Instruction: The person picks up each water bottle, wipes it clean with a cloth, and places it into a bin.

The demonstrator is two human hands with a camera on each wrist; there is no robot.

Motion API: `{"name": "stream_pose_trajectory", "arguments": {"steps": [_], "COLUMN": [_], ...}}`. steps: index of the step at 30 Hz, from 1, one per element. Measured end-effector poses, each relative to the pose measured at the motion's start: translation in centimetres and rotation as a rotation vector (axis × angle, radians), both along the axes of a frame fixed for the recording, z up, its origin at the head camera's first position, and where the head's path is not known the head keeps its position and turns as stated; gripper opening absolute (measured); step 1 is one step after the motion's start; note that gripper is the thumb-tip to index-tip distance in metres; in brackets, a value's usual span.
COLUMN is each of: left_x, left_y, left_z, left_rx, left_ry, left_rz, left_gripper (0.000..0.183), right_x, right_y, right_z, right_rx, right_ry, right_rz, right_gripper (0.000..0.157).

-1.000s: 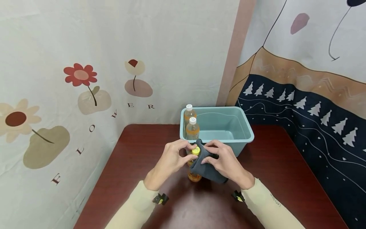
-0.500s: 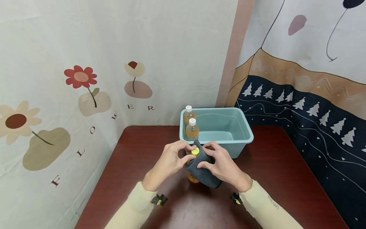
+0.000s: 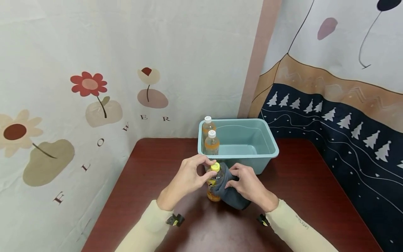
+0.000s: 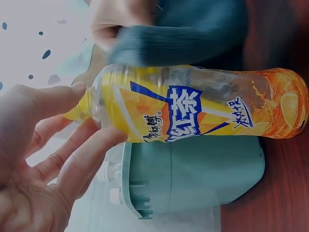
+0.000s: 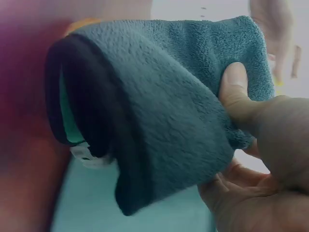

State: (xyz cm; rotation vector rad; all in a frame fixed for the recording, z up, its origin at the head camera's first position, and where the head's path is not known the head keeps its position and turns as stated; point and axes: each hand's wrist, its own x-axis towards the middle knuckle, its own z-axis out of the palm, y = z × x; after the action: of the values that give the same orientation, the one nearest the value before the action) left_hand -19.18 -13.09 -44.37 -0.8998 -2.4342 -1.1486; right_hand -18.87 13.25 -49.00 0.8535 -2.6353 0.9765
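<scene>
A bottle of tea (image 4: 193, 106) with a yellow printed label stands upright on the table, just in front of the bin. Thumb and fingers of my left hand (image 3: 184, 180) pinch its yellow cap (image 3: 215, 167). In my right hand (image 3: 252, 185), a dark grey-blue cloth (image 5: 164, 96) is gripped between thumb and fingers. That cloth lies along the bottle's right side and hangs down toward the table. In the left wrist view most of the label shows, with the cloth covering part of the far side.
A light blue plastic bin (image 3: 248, 156) sits at the back of the dark red table (image 3: 157, 168). Along its left wall stand two white-capped bottles, a nearer bottle (image 3: 212, 145) and a farther bottle (image 3: 209, 126). A patterned fabric backdrop (image 3: 189, 70) rises behind the table.
The cloth first went left across the bottle's front, then came back right, uncovering the label and shoulder. My right hand moved with it and sits slightly lower. My left hand stayed on the cap.
</scene>
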Motion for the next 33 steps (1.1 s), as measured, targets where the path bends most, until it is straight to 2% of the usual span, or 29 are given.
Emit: {"name": "stream_pose_trajectory", "arguments": {"steps": [6,8,11,13,17,22,27,33], "left_x": [0.0,0.0,0.0,0.0,0.1,0.1,0.2,0.1], "left_y": [0.1,0.1,0.2,0.3,0.2,0.1,-0.1,-0.2], "left_z": [-0.1,-0.1,-0.1,-0.1,0.0,-0.1,0.0,0.1], "left_rx": [-0.013,-0.020,-0.020,-0.012,-0.004,-0.018,-0.008,0.008], "left_ry": [0.027,0.021,0.015,0.024,0.044,0.024,0.011,-0.006], "left_rz": [0.012,0.009,-0.002,-0.008,-0.005,-0.001,0.018,0.000], "left_gripper": [0.023,0.022,0.022,0.022,0.024,0.024,0.024,0.025], "right_x": [-0.7,-0.9,-1.2,-1.3,-1.4,-1.1,-0.7,-0.2], "right_y": [-0.6,-0.8,-0.7,-0.7,-0.6,-0.4,-0.3,-0.1], "right_z": [-3.6,-4.4,-5.1,-5.3,-5.4,-4.5,-2.0,0.8], "right_rx": [0.121,0.142,0.135,0.119,0.108,0.087,0.043,-0.007], "right_ry": [-0.095,-0.129,-0.156,-0.153,-0.143,-0.127,-0.084,-0.069], "right_rz": [0.047,0.052,0.059,0.069,0.077,0.035,0.027,0.007], "right_gripper": [0.012,0.025,0.043,0.043,0.031,0.010,0.019,0.026]}}
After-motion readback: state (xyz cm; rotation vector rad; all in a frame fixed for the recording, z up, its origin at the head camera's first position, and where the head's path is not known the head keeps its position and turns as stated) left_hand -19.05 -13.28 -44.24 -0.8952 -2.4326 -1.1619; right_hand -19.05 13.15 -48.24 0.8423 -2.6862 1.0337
